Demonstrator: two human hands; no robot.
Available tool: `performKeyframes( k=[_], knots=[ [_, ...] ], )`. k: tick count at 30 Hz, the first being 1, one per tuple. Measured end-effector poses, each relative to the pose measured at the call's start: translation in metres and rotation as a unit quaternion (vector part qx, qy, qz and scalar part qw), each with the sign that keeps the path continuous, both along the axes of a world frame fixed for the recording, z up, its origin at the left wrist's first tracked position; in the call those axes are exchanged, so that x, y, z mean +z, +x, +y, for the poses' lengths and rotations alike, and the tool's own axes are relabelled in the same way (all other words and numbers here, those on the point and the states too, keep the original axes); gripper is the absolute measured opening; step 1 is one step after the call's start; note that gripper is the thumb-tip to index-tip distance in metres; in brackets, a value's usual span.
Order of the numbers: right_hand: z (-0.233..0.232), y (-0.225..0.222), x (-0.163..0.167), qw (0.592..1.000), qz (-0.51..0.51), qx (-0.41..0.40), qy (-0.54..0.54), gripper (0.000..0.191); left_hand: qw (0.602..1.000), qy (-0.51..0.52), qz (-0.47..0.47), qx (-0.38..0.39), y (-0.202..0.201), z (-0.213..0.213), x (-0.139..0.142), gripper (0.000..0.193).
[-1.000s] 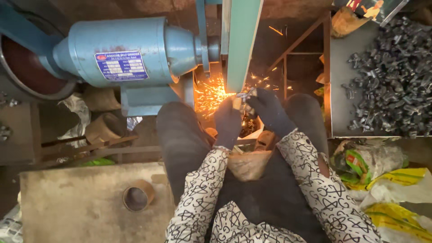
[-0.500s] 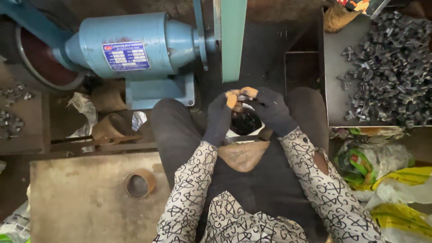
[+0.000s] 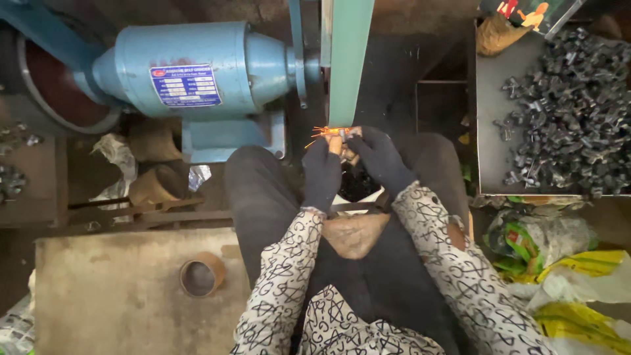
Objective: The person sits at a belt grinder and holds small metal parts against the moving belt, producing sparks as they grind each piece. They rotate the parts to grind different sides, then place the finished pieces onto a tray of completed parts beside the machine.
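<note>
While both my gloved hands, left (image 3: 322, 172) and right (image 3: 380, 158), pinch a small metal part (image 3: 343, 134) against the green belt (image 3: 348, 62), sparks fly (grinding is under way, I judge). Next calls for steady pressure and fingers off the belt. Room is tight: blue motor (image 3: 197, 69) left, parts tray (image 3: 490, 118) right, knees below.

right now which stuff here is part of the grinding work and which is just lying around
In use:
- left hand and right hand, gloved, holding a small metal piece
- green grinding belt, sparks at the contact
- blue motor
- tray of dark metal parts

Lying about:
- tape roll
- yellow and green bags
</note>
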State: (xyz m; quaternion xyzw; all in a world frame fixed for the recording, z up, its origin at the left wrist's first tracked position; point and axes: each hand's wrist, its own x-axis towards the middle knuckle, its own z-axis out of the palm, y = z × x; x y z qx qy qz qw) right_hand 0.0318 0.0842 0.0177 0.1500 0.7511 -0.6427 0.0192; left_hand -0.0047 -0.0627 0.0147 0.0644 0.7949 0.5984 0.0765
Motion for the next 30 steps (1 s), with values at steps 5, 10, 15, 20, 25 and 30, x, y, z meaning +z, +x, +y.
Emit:
performKeyframes(
  k=[5, 10, 15, 20, 25, 30],
  knots=[
    [0.003, -0.001, -0.006, 0.991, 0.082, -0.012, 0.102, 0.021, 0.995, -0.058, 0.083, -0.012, -0.006, 0.002, -0.022, 0.023],
    [0.007, 0.002, 0.009, 0.993, -0.015, -0.101, -0.057, 0.021, 0.997, 0.069, -0.023, -0.033, 0.002, 0.009, -0.036, 0.024],
    [0.008, 0.007, 0.019, 0.996, 0.028, -0.082, -0.008, 0.019, 0.986, -0.079, 0.148, -0.006, -0.006, 0.023, -0.046, 0.017],
    [0.119, 0.025, 0.039, 0.935, 0.191, 0.038, 0.297, 0.014, 0.961, -0.095, 0.037, -0.257, 0.001, 0.007, -0.032, 0.023],
    [0.245, 0.025, 0.045, 0.765, 0.0, -0.2, 0.612, 0.037, 0.897, -0.206, -0.093, -0.38, 0.019, 0.012, -0.024, 0.032],
    [0.257, 0.028, 0.025, 0.762, -0.041, -0.102, 0.638, 0.022, 0.925, -0.139, 0.001, -0.354, 0.019, 0.025, -0.028, 0.04]
  ],
)
